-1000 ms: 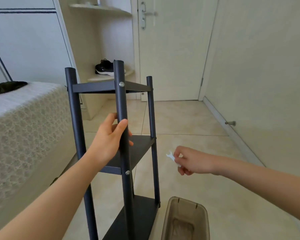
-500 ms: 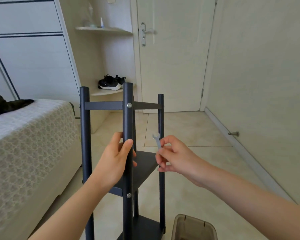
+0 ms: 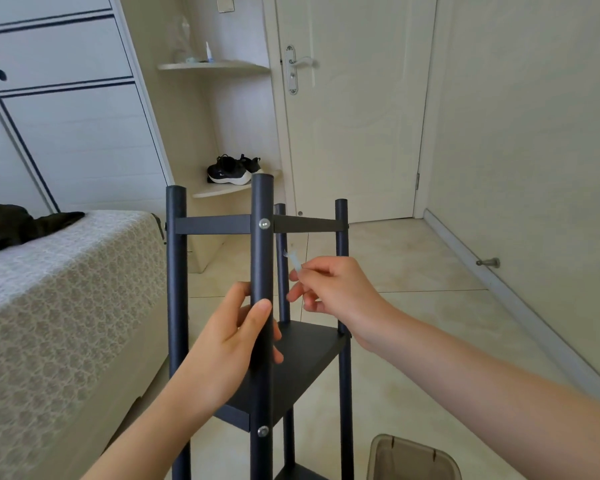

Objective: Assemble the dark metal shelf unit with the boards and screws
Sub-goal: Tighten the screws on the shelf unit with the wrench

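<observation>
The dark metal shelf unit stands upright on the floor in front of me, with a top board and a middle board fixed between its posts. Silver screws show on the near post at both board heights. My left hand grips the near post between the two boards. My right hand pinches a small pale flat wrench, held between the near post and the right post, just under the top board.
A bed with a patterned cover lies close on the left. A brown translucent bin sits on the tiled floor at the lower right. Behind the unit are a corner shelf with black shoes, a shut door and a wall on the right.
My right hand with the wrench has moved from the right of the unit up and left, in under the top board. My view has risen. The left hand keeps its grip.
</observation>
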Action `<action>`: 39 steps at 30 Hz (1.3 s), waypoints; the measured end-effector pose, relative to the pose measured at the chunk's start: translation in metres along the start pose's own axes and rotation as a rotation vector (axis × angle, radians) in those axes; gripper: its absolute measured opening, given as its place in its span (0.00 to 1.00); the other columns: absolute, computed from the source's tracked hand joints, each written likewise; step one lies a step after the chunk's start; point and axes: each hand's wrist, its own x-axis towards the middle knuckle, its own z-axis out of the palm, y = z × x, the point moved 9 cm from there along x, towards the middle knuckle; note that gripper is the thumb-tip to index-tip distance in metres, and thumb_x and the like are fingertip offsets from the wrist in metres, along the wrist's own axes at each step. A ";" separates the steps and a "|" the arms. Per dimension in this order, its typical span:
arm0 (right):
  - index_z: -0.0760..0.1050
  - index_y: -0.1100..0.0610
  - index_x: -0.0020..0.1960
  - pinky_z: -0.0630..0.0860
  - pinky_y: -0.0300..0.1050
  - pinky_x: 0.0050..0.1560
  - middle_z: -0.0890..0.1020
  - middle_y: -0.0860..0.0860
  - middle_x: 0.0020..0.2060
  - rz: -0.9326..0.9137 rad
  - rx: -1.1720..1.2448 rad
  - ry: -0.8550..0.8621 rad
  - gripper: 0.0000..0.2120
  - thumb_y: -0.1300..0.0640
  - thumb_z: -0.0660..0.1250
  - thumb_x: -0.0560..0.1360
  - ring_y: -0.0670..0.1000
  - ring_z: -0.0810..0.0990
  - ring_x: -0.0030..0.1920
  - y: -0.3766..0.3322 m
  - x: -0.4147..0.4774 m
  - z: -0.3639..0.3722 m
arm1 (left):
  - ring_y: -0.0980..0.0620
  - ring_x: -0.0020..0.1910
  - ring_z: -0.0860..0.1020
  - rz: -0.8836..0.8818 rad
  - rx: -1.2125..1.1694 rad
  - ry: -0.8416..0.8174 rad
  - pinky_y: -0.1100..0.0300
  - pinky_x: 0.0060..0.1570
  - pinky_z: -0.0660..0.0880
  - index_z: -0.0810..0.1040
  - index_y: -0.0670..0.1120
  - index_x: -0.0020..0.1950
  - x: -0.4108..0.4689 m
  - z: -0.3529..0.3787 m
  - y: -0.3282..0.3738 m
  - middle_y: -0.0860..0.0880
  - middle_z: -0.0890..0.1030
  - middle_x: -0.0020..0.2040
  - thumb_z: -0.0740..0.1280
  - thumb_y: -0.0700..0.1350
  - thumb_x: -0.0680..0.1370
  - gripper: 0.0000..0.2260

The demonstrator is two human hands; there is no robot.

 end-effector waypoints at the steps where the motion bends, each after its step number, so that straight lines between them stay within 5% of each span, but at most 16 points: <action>1: 0.80 0.57 0.51 0.82 0.44 0.45 0.83 0.47 0.31 -0.012 -0.005 -0.007 0.08 0.60 0.62 0.81 0.44 0.76 0.29 -0.002 0.001 0.002 | 0.46 0.38 0.85 0.002 -0.006 -0.003 0.50 0.43 0.82 0.70 0.55 0.55 -0.001 -0.001 0.001 0.47 0.83 0.42 0.57 0.57 0.80 0.09; 5: 0.81 0.58 0.52 0.82 0.46 0.45 0.84 0.48 0.32 -0.057 -0.001 -0.017 0.08 0.60 0.62 0.81 0.43 0.76 0.29 -0.005 0.003 0.004 | 0.45 0.38 0.85 0.002 -0.033 0.003 0.43 0.46 0.82 0.72 0.62 0.50 -0.001 -0.006 0.000 0.46 0.83 0.42 0.57 0.60 0.77 0.07; 9: 0.80 0.57 0.51 0.81 0.47 0.46 0.84 0.49 0.33 -0.096 -0.032 -0.027 0.09 0.60 0.61 0.82 0.44 0.76 0.30 -0.005 0.003 0.008 | 0.43 0.37 0.85 0.005 -0.059 0.005 0.45 0.45 0.83 0.74 0.65 0.45 0.004 -0.009 0.000 0.46 0.83 0.41 0.58 0.59 0.77 0.06; 16: 0.80 0.57 0.49 0.81 0.48 0.46 0.84 0.49 0.31 -0.117 -0.034 -0.056 0.09 0.60 0.61 0.81 0.44 0.76 0.29 -0.004 0.007 0.009 | 0.41 0.35 0.84 -0.025 -0.098 0.008 0.59 0.35 0.80 0.73 0.53 0.53 0.005 -0.006 0.001 0.44 0.83 0.40 0.57 0.52 0.84 0.07; 33: 0.82 0.58 0.54 0.79 0.38 0.42 0.74 0.47 0.30 -0.109 -0.053 -0.007 0.09 0.58 0.63 0.81 0.45 0.74 0.33 -0.001 0.018 0.013 | 0.46 0.27 0.82 -0.031 0.116 0.298 0.51 0.33 0.82 0.75 0.48 0.48 0.008 -0.025 0.006 0.47 0.82 0.34 0.66 0.56 0.79 0.11; 39: 0.82 0.59 0.54 0.79 0.39 0.42 0.74 0.47 0.31 -0.108 -0.047 -0.021 0.10 0.58 0.63 0.81 0.45 0.74 0.34 -0.002 0.020 0.023 | 0.53 0.28 0.82 0.019 0.247 0.404 0.56 0.31 0.81 0.76 0.49 0.43 0.001 -0.039 0.009 0.52 0.82 0.33 0.67 0.58 0.77 0.13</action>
